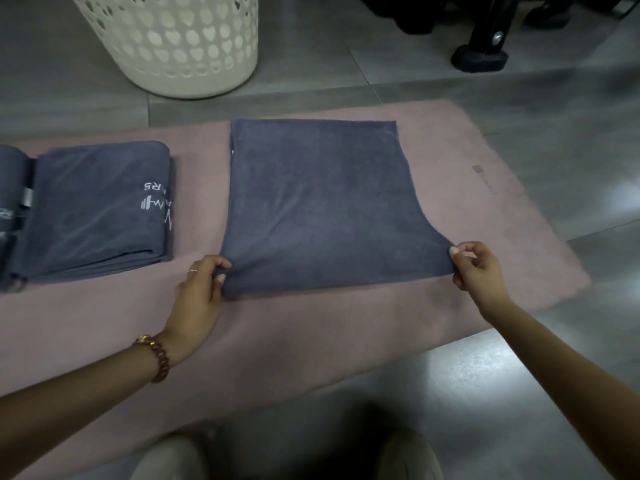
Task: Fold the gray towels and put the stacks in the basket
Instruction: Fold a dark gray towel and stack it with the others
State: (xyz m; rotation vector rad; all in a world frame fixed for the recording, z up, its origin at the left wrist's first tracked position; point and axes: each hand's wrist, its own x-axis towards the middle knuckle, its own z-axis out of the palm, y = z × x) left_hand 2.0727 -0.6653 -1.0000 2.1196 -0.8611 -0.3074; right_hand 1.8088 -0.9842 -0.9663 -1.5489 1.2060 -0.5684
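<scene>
A gray towel lies folded flat on the pink mat, its far edge straight and its near corners pulled outward. My left hand pinches the near left corner. My right hand pinches the near right corner, which is stretched out to the right. To the left sits a stack of folded gray towels with white lettering on top. A further folded gray towel is cut off by the left edge. The cream perforated basket stands on the floor beyond the mat.
Gray floor tiles surround the mat. A black stand foot and dark equipment are at the far right. My two shoes show at the bottom edge, near the mat's front border.
</scene>
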